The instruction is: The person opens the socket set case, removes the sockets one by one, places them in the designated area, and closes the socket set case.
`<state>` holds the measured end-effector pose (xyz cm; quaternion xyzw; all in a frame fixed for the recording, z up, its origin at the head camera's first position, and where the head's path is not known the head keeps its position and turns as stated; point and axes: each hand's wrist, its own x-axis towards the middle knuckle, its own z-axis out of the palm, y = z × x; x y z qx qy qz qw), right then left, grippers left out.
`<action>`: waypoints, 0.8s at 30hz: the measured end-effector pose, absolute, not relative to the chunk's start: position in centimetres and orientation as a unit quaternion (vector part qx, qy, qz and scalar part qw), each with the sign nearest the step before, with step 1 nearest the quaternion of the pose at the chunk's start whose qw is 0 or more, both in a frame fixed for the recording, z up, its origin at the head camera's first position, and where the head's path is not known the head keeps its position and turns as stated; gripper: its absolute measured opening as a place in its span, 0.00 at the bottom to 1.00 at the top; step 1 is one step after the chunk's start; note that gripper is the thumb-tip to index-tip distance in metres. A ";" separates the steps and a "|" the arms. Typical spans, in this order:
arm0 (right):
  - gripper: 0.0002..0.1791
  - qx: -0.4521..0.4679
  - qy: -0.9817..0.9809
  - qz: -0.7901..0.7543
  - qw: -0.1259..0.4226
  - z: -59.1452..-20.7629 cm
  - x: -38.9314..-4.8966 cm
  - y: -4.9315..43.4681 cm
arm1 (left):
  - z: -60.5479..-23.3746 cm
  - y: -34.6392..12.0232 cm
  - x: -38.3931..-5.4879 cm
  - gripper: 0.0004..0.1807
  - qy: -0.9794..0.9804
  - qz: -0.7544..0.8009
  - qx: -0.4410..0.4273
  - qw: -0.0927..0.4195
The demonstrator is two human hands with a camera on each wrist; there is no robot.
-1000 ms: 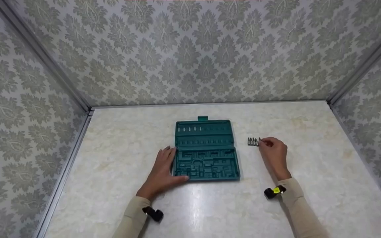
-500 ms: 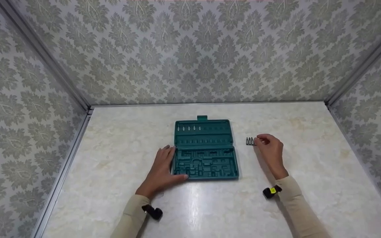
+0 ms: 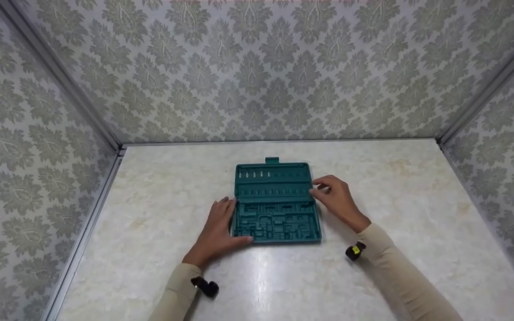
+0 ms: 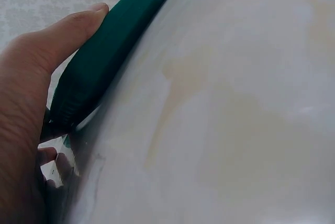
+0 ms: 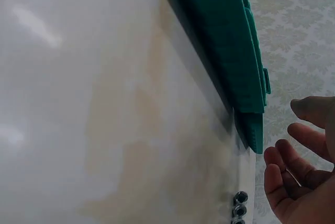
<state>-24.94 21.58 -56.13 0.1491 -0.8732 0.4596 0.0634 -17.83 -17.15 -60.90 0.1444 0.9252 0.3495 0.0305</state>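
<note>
An open green tool case [image 3: 275, 205] lies on the table with several small silver screwdriver bits [image 3: 254, 174] in its upper row of slots. My left hand [image 3: 214, 234] rests on the case's left side and front corner, thumb along the front edge. In the left wrist view that thumb [image 4: 78, 28] presses on the case wall [image 4: 112, 46]. My right hand [image 3: 337, 198] is at the right edge of the lid, thumb and forefinger bent and a little apart. Whether a bit sits between them is not visible. Loose bits [image 5: 239, 198] stand near my right fingers [image 5: 301, 164].
The pale marbled table [image 3: 167, 178] carries the case near its middle. Patterned wall panels [image 3: 279, 67] rise behind and at both sides, joined by metal rails [image 3: 56, 71]. A small black camera [image 3: 354, 252] is strapped at each wrist.
My right hand has moved left from the loose bits to the lid's right edge, and now covers the bits in the head view. My left hand stays on the case.
</note>
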 end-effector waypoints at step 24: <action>0.19 0.282 -0.881 0.379 -0.030 -54.7 -30.4 14.8 | -60.9 -17.2 -17.7 0.73 0.924 0.354 0.145 0.032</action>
